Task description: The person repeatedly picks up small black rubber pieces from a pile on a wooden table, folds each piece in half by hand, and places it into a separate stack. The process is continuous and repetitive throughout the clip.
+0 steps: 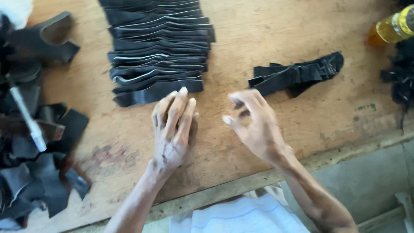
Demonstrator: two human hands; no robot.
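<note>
The wooden tabletop [276,26] carries everything here. On it, a long stack of black strips [157,47], too many overlapped layers to count, runs from the far edge down to just above the left hand [172,127]. That hand lies flat on the wood, fingers together and straight, its fingertips almost at the stack's nearest strip, grasping nothing. The right hand [254,125], just right of the stack's near end, hovers with fingers loosely curled and blurred; its grip seems empty. One small bundle of black strips [297,73] lies right of the stack, beyond the right hand. Left of the stack sits a heap of black offcuts [34,172].
</note>
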